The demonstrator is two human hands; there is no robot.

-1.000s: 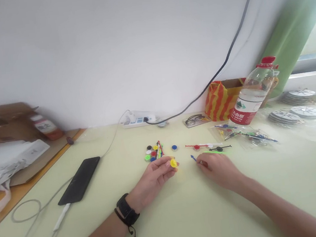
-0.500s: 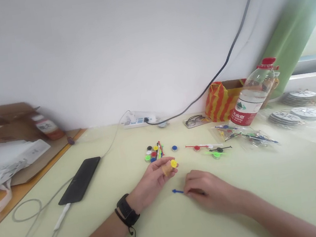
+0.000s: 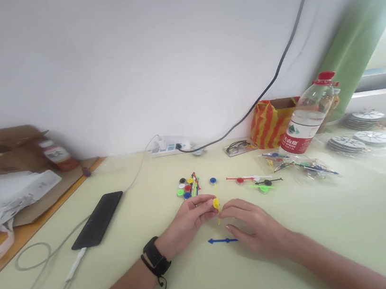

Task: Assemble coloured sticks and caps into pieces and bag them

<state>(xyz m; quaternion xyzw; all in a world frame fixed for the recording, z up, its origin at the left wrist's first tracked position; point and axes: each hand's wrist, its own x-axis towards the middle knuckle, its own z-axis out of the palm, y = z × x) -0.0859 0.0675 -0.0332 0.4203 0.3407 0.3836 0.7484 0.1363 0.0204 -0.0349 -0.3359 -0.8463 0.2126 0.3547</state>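
Observation:
My left hand [image 3: 197, 213] pinches a yellow spinner [image 3: 216, 203], a round yellow hub with a thin arrow standing about upright across it. My right hand [image 3: 256, 226] is close on the right, thumb and index finger apart. Its index fingertip is at the spinner's lower end; whether it touches is hard to tell. Below the fingers a blue arrow [image 3: 224, 240] lies on the table, its right end hidden by my right hand. Farther back are a blue round base [image 3: 213, 181] and a small pile of coloured discs and arrows [image 3: 188, 187].
Red, white, black and green spinners [image 3: 255, 181] lie right of centre, near plastic bags of parts [image 3: 313, 168]. A large water bottle [image 3: 303, 122] stands behind them. Stacked white discs [image 3: 347, 144] are far right. A black phone [image 3: 98, 220] with a charging cable lies left.
My right hand has left the blue arrow and come up beside the spinner. The blue arrow lies slightly nearer to me. The yellow arrow, blurred before, now shows clearly upright.

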